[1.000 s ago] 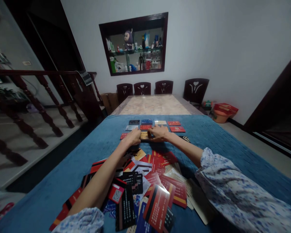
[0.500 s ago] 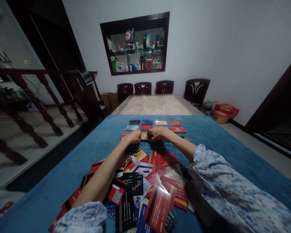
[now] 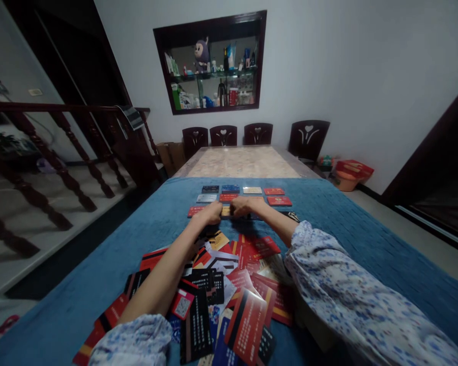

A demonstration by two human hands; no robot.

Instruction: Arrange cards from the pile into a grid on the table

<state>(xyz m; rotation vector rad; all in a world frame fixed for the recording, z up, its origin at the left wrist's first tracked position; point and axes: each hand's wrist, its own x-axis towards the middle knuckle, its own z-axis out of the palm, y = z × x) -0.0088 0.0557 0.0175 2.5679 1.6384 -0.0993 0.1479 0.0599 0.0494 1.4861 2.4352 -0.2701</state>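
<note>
My left hand [image 3: 212, 213] and my right hand [image 3: 242, 205] are at the front row of laid-out cards, fingers curled in. Between them is a yellow card [image 3: 225, 210], gripped from its left and right ends. Just left of my left hand a red card [image 3: 194, 211] shows. Behind my hands are a red card [image 3: 228, 197], a silvery card [image 3: 206, 198] and another red card [image 3: 279, 201]. A black-and-white patterned card [image 3: 291, 216] lies right of my right forearm. Below my wrists spreads a loose heap of cards [image 3: 246, 325], mostly red and black, partly hidden by my left arm.
The back row holds a dark card [image 3: 210, 189], a blue card [image 3: 230, 188], a cream card [image 3: 252, 190] and a red-orange card [image 3: 274, 191]. A blue cloth [image 3: 137, 244] covers the near table; the marble top [image 3: 240, 161] shows beyond. Dark chairs [image 3: 309, 140] stand at the far end.
My right hand has come slightly closer to my left hand over the yellow card. My right sleeve has shifted left, and the whole view has moved a little.
</note>
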